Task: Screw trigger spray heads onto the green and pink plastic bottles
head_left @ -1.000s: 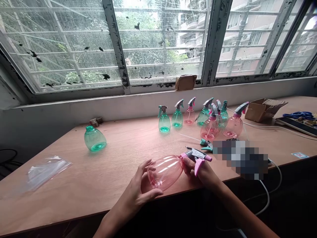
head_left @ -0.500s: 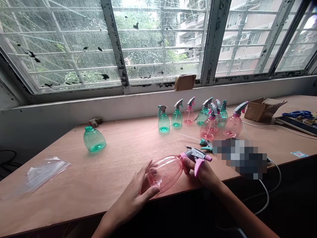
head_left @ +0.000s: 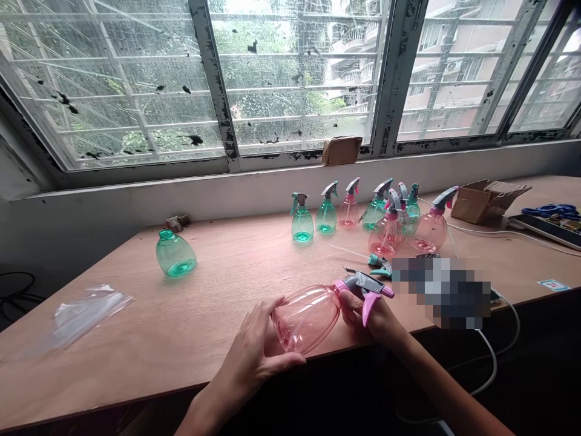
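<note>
A pink see-through spray bottle point(head_left: 308, 315) lies on its side above the near edge of the wooden table point(head_left: 218, 284). My left hand point(head_left: 254, 354) cups its rounded base, fingers curled round it. My right hand point(head_left: 367, 315) is closed round the neck, just below the grey and pink trigger head point(head_left: 367, 286). A loose teal trigger head point(head_left: 379, 264) with a thin tube lies just behind them.
Several capped green and pink spray bottles point(head_left: 385, 218) stand in a group at the back. A capless green bottle point(head_left: 175, 254) stands alone at left. A clear plastic bag point(head_left: 86, 309) lies far left. A cardboard box point(head_left: 485, 200) and cables sit at right.
My left hand has closed tighter on the bottle's base. The bottle and the right hand have stayed nearly where they were.
</note>
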Tool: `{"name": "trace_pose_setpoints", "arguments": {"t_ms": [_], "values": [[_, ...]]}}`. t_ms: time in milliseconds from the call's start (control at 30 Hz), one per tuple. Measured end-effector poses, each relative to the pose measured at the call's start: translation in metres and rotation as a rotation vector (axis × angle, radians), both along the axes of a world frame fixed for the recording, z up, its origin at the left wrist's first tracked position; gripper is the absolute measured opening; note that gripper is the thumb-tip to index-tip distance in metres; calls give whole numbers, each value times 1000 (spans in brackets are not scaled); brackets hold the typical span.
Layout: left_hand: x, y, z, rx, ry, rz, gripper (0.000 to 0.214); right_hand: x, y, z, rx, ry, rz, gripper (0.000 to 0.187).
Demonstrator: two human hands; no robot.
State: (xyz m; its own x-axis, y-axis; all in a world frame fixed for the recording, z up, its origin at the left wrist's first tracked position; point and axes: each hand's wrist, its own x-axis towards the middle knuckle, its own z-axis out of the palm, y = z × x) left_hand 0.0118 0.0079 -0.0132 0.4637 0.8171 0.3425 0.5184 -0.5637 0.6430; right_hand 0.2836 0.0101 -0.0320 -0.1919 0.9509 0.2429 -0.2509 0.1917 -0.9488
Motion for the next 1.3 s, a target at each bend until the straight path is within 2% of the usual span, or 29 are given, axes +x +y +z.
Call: {"name": "trace_pose_setpoints", "arguments": {"t_ms": [200,300,367,467,567,667,767,800,967,1067,1200,1300], "values": [[6,-8,0,173,36,38,86,1,-2,3,-3,-68,-56,46],[7,-9,-4,212,43,42,86,3,-3,3,4,-98,-65,48],[7,-9,-5,184,36,34,85,3,-2,4,-8,-75,-37,48],[7,-7,-3,50,-9,-11,82,1,-1,6,-35,-12,2,44],[7,-7,-1,-58,-53,-29,81,0,0,7,-5,-58,-9,42],[6,-8,0,-59,-24,-6,82,2,1,6,97,-136,-22,38],[6,-8,2,-74,27,28,81,4,2,4,169,-115,4,26],[6,-8,3,-73,43,36,79,4,2,4,174,-115,15,27],[11,-9,6,20,219,3,72,4,-2,3,160,-312,70,56],[14,-9,7,83,342,-29,80,3,-5,2,183,-403,114,69],[17,-9,7,120,426,-29,84,1,-7,3,204,-385,171,74],[18,-10,7,156,460,-35,77,-1,-8,4,237,-355,226,90]]}}
